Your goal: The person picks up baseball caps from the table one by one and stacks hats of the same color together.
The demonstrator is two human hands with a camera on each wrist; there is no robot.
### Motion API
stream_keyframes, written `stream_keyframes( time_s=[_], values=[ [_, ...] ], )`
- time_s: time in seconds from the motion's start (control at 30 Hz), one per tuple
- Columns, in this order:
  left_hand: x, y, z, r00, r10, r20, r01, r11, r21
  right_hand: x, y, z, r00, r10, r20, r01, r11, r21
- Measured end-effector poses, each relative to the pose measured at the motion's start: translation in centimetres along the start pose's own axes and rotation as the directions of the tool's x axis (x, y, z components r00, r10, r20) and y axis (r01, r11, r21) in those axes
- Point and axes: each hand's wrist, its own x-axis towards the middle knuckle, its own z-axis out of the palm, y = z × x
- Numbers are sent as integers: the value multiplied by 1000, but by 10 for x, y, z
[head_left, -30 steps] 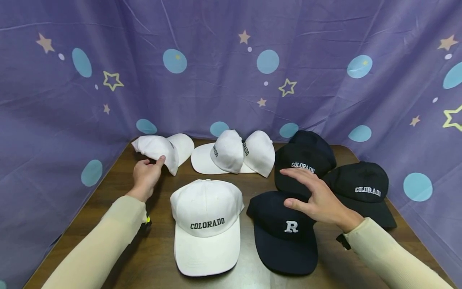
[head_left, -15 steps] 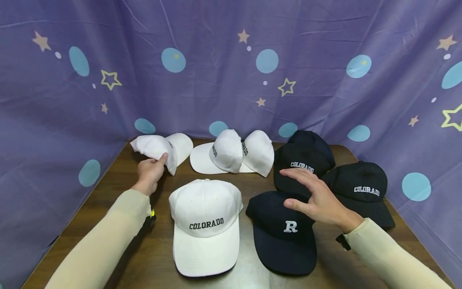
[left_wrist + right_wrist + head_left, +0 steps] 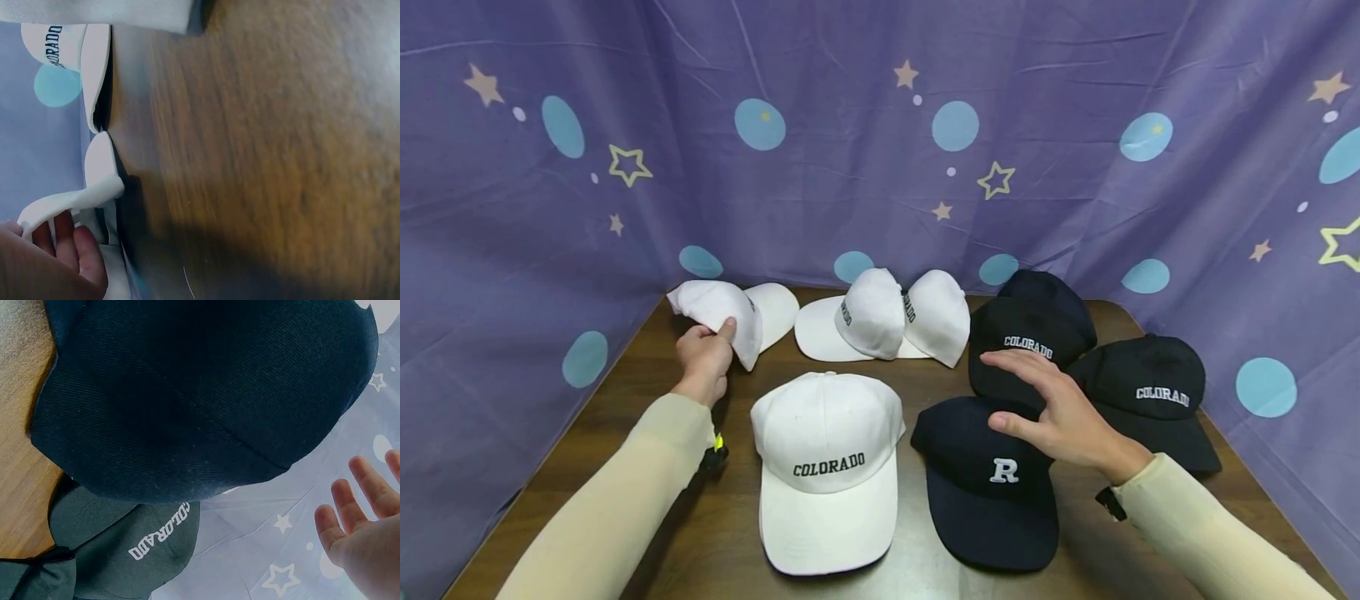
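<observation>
Purple curtain point(image 3: 865, 208) with stars and blue spots hangs behind a brown wooden worktop point(image 3: 737, 517), and from where I stand I can see caps laid out across it. At the far left lies a white cap point(image 3: 711, 302), its brim pointing right. The person's left hand point(image 3: 705, 358) pinches it by the near edge of the crown: the thumb lies on the outside, and the left wrist view shows the fingers point(image 3: 92, 259) tucked under the fabric.

I'd judge the cap very light, with a soft crown that creases and folds easily; it already looks slumped. Its brim seems the stiffer part, so a grip there would steer the cap with less sagging, while the crown's edge suits a gentle lift. The cloth looks matt, hardly slippery, and nothing about it seems fragile; squeezing hard might just dent the shape.

The right hand point(image 3: 1067, 417) holds nothing, its thumb spread well away from its fingers, hovering over the dark cap with an R point(image 3: 973, 500) at the near right. Just beyond sit a black cap point(image 3: 1030, 325) and, further right, another black cap point(image 3: 1157, 392). A larger-looking white cap point(image 3: 827, 467) lies near the middle, and two white caps point(image 3: 880, 321) overlap behind it.
</observation>
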Motion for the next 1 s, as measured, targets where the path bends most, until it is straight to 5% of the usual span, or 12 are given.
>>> stream_keyframes(
  time_s=[0.43,0.77,1.0],
  values=[
    [5,3,-4,998,31,-49,-45,950,-310,0,2,2,999,-34,-18,34,999,3],
    [-1,10,-11,989,120,-92,-139,958,-250,-2,1,1,1000,2,-13,-2,1000,1],
    [-5,23,-14,969,186,-162,-208,970,-129,-2,2,0,1000,5,-16,-5,1000,-1]
  ],
)
